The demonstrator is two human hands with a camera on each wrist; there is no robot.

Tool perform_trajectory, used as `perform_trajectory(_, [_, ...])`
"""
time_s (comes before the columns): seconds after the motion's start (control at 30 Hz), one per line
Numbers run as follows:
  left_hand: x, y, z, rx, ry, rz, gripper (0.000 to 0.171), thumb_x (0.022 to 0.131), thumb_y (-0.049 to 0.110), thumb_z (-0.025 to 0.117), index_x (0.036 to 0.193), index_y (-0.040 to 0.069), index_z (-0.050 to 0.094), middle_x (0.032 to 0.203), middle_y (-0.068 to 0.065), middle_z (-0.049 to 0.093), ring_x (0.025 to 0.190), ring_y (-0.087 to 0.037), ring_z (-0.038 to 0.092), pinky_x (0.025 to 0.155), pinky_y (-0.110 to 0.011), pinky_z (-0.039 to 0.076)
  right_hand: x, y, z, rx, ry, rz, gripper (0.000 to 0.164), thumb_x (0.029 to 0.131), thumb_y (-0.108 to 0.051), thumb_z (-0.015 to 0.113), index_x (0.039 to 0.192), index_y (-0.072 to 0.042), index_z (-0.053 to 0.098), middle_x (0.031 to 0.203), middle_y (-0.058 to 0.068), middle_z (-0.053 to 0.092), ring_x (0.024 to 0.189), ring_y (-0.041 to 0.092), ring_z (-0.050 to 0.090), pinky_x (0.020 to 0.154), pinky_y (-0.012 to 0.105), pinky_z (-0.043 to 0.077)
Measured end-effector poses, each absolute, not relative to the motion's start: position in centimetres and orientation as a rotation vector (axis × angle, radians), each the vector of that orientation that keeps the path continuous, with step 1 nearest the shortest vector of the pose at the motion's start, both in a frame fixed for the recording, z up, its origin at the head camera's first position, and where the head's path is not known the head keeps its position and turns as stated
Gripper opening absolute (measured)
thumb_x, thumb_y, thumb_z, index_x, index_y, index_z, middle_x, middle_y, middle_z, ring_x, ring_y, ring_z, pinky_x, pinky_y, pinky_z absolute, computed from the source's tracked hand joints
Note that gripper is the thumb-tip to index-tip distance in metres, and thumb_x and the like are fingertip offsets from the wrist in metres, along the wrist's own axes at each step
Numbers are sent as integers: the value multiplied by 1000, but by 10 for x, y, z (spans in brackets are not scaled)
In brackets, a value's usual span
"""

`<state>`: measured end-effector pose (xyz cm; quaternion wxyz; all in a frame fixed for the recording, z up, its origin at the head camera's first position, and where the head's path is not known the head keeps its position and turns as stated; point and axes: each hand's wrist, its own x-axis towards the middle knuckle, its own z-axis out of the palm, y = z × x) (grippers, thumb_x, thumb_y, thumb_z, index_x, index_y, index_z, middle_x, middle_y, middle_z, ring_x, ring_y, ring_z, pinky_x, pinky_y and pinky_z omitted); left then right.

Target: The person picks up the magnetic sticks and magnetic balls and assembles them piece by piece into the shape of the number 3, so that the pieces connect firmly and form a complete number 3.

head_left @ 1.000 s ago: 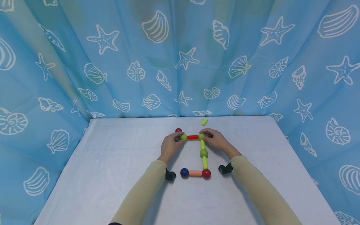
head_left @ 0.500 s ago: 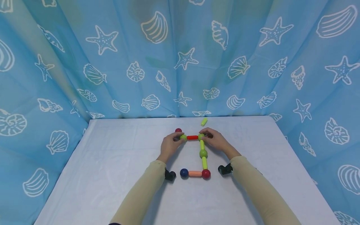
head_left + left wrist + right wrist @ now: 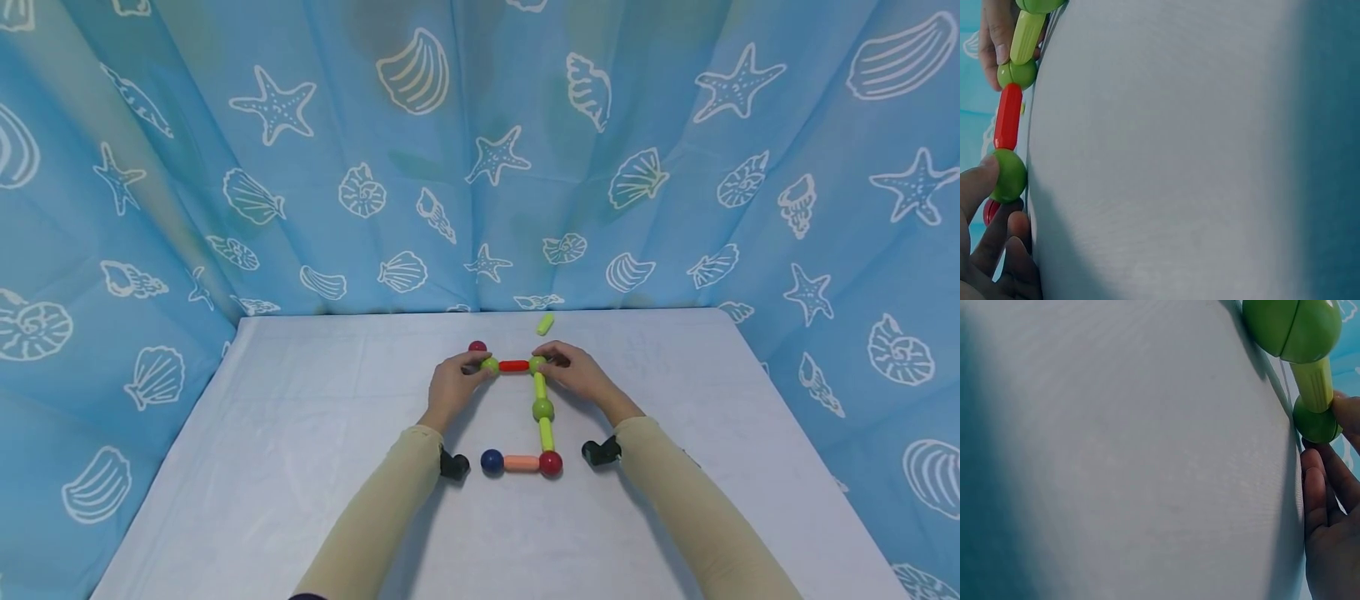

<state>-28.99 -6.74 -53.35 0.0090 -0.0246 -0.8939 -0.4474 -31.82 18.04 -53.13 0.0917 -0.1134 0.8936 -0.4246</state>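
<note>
Between thumb and fingers, my left hand (image 3: 452,387) pinches a green ball (image 3: 1011,177) at the far left corner of a chain of balls and rods. A red rod (image 3: 513,366) runs from it to another green ball (image 3: 1316,422), which my right hand (image 3: 579,375) pinches. From there a yellow-green rod (image 3: 540,385) leads toward me to a middle green ball (image 3: 543,409). A second yellow-green rod (image 3: 546,435) joins that to a red ball (image 3: 551,463). An orange rod (image 3: 521,463) ends the chain at a dark blue ball (image 3: 492,462).
Just beyond my left fingers lies a dark red ball (image 3: 477,347), partly hidden. A loose yellow-green rod (image 3: 545,323) rests near the back edge of the white-covered table (image 3: 315,467). A blue shell-print curtain (image 3: 480,208) hangs behind and at both sides.
</note>
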Motion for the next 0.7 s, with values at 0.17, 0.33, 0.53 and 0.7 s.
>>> perform_trajectory(0.17, [-290,-68,-532,-77,-2798,-1399,33,93,26,76,126,23,72,121,-1,71,106,-22,64,95,-40,51,-320,183,-533,-331,2629,-1295,36,99,-26,67,134,-17,63,129,7,63,117,27,57,102,47,46])
perform_trajectory(0.33, [-291,-69,-533,-54,-2811,-1390,33,93,26,76,125,24,73,121,0,71,105,-21,64,93,-39,51,-324,183,-536,-262,2639,-1328,40,101,-29,64,139,-18,59,131,9,62,119,29,58,101,46,49])
perform_trajectory(0.53, [-291,-69,-533,-47,-2819,-1392,33,93,26,76,126,25,73,122,1,70,105,-20,63,93,-39,51,-331,180,-534,-126,2708,-1378,40,101,-27,63,138,-13,58,126,13,63,112,31,61,94,44,53])
perform_trajectory(0.7, [-290,-68,-532,-51,-2812,-1396,33,93,26,76,126,24,72,123,0,70,103,-21,63,92,-39,51,-338,179,-532,-71,2814,-1321,40,102,-24,61,138,-9,56,126,15,63,114,32,59,98,46,50])
